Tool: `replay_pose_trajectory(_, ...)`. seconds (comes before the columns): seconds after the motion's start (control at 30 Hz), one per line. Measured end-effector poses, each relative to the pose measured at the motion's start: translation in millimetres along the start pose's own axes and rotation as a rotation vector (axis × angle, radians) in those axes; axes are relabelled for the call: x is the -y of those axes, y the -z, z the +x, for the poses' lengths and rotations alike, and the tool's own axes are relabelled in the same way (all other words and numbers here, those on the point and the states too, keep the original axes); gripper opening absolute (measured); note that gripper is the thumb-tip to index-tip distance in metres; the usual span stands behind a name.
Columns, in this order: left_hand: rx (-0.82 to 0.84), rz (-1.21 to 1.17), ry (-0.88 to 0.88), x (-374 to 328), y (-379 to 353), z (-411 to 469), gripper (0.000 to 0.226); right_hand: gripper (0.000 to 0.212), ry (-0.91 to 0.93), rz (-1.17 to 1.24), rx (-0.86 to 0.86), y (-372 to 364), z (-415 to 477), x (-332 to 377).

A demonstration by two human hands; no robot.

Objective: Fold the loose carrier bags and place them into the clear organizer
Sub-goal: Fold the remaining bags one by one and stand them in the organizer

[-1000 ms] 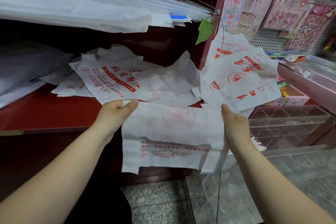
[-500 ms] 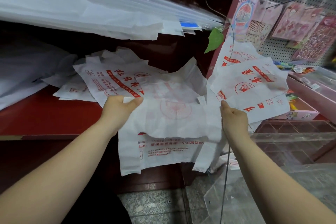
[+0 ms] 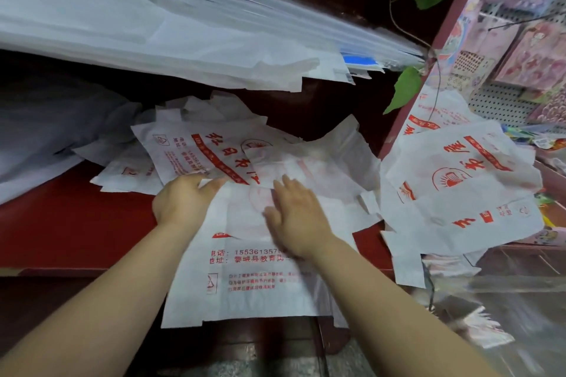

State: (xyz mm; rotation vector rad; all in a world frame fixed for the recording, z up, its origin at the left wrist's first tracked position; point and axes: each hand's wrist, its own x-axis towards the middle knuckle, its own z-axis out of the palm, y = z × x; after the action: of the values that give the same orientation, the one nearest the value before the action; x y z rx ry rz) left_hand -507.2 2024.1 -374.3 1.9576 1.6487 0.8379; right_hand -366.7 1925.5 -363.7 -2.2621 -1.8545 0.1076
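A white carrier bag (image 3: 245,278) with red print lies over the front edge of the red shelf (image 3: 61,223), its lower half hanging down. My left hand (image 3: 180,202) holds its upper left corner, thumb on top. My right hand (image 3: 294,214) lies flat on the bag's middle with straight fingers. More loose printed bags (image 3: 196,150) lie piled behind on the shelf. Another bunch of bags (image 3: 453,193) hangs at the right. The clear organizer (image 3: 505,309) shows blurred at the lower right.
An upper shelf holds stacked white sheets and clear sleeves (image 3: 153,27). A green plant leaf (image 3: 404,89) hangs by the red post. A pegboard with pink sticker packs (image 3: 526,55) fills the right. Grey tiled floor (image 3: 245,364) lies below.
The bag was held up stretched between both hands; now it lies on the shelf edge. My right hand let go of its right end and moved left onto its middle.
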Motion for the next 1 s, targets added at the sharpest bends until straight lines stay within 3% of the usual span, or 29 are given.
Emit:
replay_pose_trajectory(0.13,0.008,0.081,-0.04,1,-3,3,0.039,0.06,0.007,0.028,0.197,-17,9,10)
replay_pose_trajectory(0.43,0.019,0.196,-0.049,2,-7,6,0.043,0.06,-0.131,0.029,0.121,0,-20,-53)
replay_pose_trajectory(0.57,-0.08,-0.028,-0.047,2,-7,6,0.038,0.059,-0.086,0.235,-0.06,9,-59,-74)
replay_pose_trajectory(0.67,-0.155,-0.226,-0.026,3,-3,3,0.035,0.081,0.044,0.263,-0.093,11,-94,-84)
replay_pose_trajectory(0.73,-0.156,-0.324,-0.071,-1,6,-3,0.032,0.083,0.161,0.185,-0.079,9,-112,-93)
replay_pose_trajectory(0.87,0.098,-0.319,-0.373,4,37,-39,0.027,0.08,0.326,-0.154,-0.054,0,-126,-102)
replay_pose_trajectory(1.0,0.412,0.009,-0.657,40,58,-81,0.07,0.074,0.338,-0.279,-0.129,-3,-116,-99)
